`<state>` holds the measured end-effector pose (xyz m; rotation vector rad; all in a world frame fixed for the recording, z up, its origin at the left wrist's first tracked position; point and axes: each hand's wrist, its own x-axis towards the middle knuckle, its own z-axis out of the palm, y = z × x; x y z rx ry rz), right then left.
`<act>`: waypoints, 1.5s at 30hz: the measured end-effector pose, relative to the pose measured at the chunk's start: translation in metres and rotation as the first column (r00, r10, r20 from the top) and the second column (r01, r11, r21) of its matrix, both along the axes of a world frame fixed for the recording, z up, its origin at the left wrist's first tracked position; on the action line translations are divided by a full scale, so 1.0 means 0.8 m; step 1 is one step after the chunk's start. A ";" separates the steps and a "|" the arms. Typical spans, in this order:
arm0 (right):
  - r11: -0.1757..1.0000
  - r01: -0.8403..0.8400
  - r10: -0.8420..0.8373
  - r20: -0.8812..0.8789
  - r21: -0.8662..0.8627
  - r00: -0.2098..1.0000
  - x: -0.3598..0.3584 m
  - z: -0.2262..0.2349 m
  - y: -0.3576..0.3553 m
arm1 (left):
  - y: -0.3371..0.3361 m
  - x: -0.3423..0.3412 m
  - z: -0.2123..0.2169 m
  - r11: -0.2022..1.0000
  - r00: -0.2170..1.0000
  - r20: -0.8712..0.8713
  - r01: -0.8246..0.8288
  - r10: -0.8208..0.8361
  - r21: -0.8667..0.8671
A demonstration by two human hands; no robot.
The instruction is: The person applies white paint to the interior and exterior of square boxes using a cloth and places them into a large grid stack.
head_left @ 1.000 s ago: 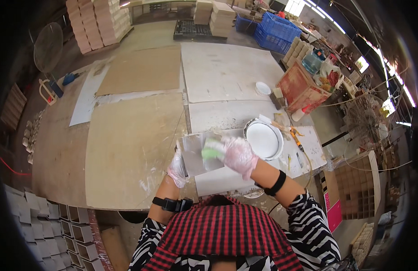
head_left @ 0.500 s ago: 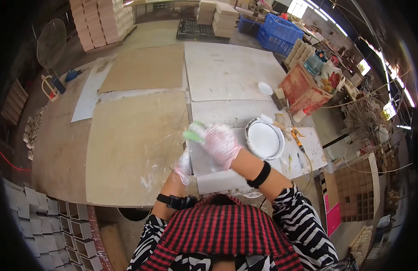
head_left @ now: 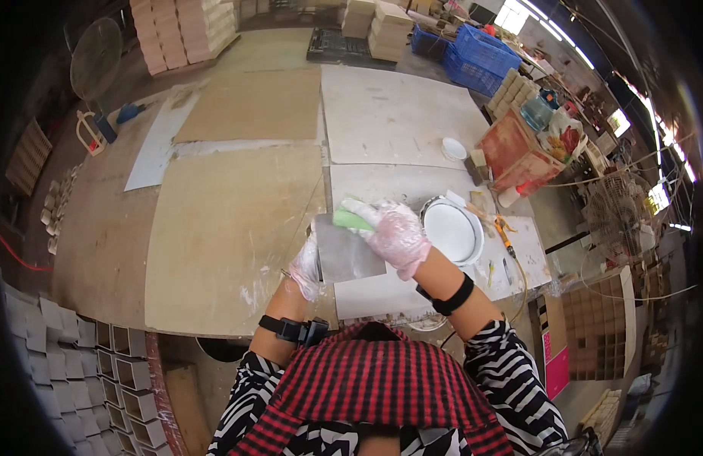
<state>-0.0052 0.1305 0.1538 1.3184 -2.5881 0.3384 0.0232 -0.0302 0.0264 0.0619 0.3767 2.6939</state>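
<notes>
At the far left, away from the grey panel [head_left: 350, 254], stood rows of small open boxes [head_left: 58, 346] on the floor, pale grey and square. Just left of the panel was the left hand [head_left: 306, 262] in a thin clear glove; its fingers were closed on the panel's left edge and kept it tilted over the surface [head_left: 230, 228]. The panel itself was flat, square and dull grey, lying between the two hands. At its upper edge the right hand [head_left: 393, 232], also gloved, pressed a green sponge [head_left: 351, 220] against it, fingers wrapped around the sponge. I judged that the step in hand was spreading or wiping white paint over the panel, and the next move would call for an even stroke down the face while the left hand kept the panel steady. Just right of the panel sat a round bucket of white paint [head_left: 452, 230]. Further right stood a red box [head_left: 511, 152], and behind it blue crates [head_left: 473, 57].
</notes>
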 end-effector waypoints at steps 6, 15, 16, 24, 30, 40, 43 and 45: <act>0.918 -0.340 0.364 -0.094 0.204 0.927 0.071 -0.032 0.017 | -0.001 0.019 0.055 0.994 0.997 0.043 0.073 -0.070 -0.079; 0.924 -0.323 0.353 -0.133 0.203 0.926 0.056 -0.001 0.002 | 0.008 0.014 0.051 0.979 0.997 0.039 0.071 -0.065 -0.193; 0.935 -0.308 0.338 -0.184 0.173 0.923 0.046 0.001 -0.005 | 0.009 0.014 0.041 0.978 0.997 0.046 0.062 -0.054 -0.201; 0.977 -0.205 0.207 -0.037 0.062 0.978 -0.014 -0.013 -0.010 | 0.026 0.012 -0.001 0.984 0.998 0.058 0.027 -0.018 -0.174; 0.902 -0.375 0.387 -0.013 0.215 0.922 0.052 -0.010 -0.017 | 0.002 0.036 0.046 0.977 1.000 0.028 0.018 -0.012 -0.214; 0.867 -0.300 0.343 -0.039 0.398 0.939 0.059 0.025 0.015 | 0.020 0.042 0.066 0.994 0.999 0.033 0.009 -0.006 -0.106; 0.885 -0.281 0.297 0.015 0.371 0.955 0.050 0.022 0.001 | 0.005 0.032 -0.008 0.916 0.971 -0.228 -0.153 0.070 -0.372; 0.967 -0.105 0.116 -0.037 0.231 0.993 -0.017 -0.006 0.006 | 0.017 0.022 -0.015 0.994 0.996 -0.071 0.047 -0.054 -0.094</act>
